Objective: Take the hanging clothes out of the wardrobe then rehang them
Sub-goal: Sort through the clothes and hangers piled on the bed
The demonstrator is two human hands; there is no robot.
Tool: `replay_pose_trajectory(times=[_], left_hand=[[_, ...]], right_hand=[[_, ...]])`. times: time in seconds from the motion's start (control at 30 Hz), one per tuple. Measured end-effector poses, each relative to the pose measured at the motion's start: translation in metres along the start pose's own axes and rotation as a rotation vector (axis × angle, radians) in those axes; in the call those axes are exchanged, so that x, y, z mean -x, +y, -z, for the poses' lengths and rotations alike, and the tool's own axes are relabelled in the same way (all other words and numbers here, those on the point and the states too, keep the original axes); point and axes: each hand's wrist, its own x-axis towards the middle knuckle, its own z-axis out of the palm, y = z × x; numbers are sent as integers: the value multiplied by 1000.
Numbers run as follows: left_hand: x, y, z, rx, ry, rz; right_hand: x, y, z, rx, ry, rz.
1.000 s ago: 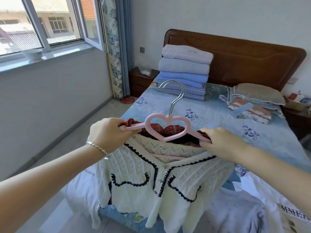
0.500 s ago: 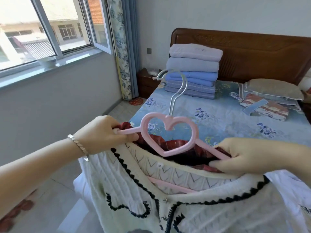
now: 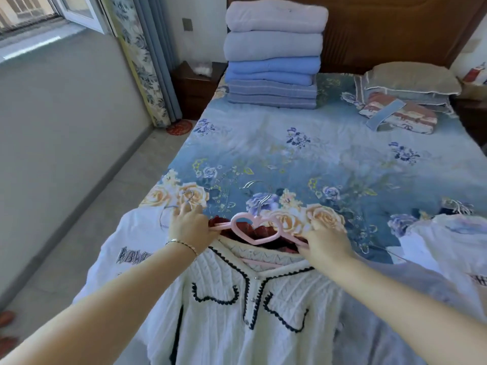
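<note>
A white knitted cardigan (image 3: 237,317) with black trim lies on the near end of the bed, over a dark red garment (image 3: 253,230) on a pink heart-shaped hanger (image 3: 255,225) with a metal hook. My left hand (image 3: 191,229) holds the hanger's left arm at the cardigan's shoulder, fingertips down on the bedcover. My right hand (image 3: 326,241) grips the hanger's right arm and the other shoulder. The hanger lies flat on the blue floral bedcover (image 3: 316,159).
A white printed shirt (image 3: 131,248) lies to the left under the cardigan, another white shirt (image 3: 448,248) at the right. A stack of folded blankets (image 3: 272,56) and a pillow (image 3: 411,80) sit by the wooden headboard. A nightstand (image 3: 195,85) and curtain stand at left.
Both hands have lowered the hanger with the cardigan from mid-air down onto the bed. My view has tilted down toward the bedcover.
</note>
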Motion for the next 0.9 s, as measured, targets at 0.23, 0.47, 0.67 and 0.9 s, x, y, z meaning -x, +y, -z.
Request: replay_pose_trajectory(times=[0.23,0.47,0.67,0.9], left_hand=[[-70,57,-97,376,-184,161],[-88,98,-146,302,-345,153],[-78,209,-138,248,-619,81],[-92,407,-110,424,-645,78]], right_hand=[[-87,21,-113,-184,-47,-279],[-117,68,-176,-510,-360,-64],[-100,158,-188,-535,-625,-53],[-72,351,-177,-513,-638,-78]])
